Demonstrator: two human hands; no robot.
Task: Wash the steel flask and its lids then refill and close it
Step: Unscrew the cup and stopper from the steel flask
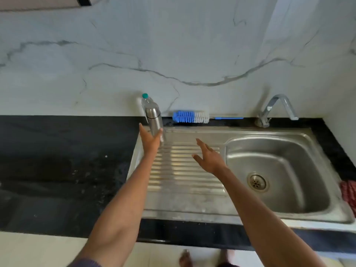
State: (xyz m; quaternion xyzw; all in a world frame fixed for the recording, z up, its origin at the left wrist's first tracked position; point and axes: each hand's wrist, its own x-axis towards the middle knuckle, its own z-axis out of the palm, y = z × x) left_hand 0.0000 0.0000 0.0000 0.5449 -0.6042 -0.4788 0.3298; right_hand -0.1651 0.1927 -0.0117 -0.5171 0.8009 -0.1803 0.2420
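Note:
The steel flask (154,121) stands upright with its lid on at the back left corner of the sink's ribbed drainboard (185,170). My left hand (150,140) is spread open just in front of the flask's lower part, with thumb and fingers on either side of it; whether it touches the flask is unclear. Over the drainboard, to the right of the flask, my right hand (209,158) hovers with fingers apart and nothing in it. Behind the flask stands a clear plastic bottle (145,100) with a teal cap.
A blue and white bottle brush (190,116) lies along the wall behind the drainboard. The tap (275,109) stands at the back over the steel basin (277,174). A red cloth (348,191) lies at the right edge. Black countertop (63,164) stretches to the left.

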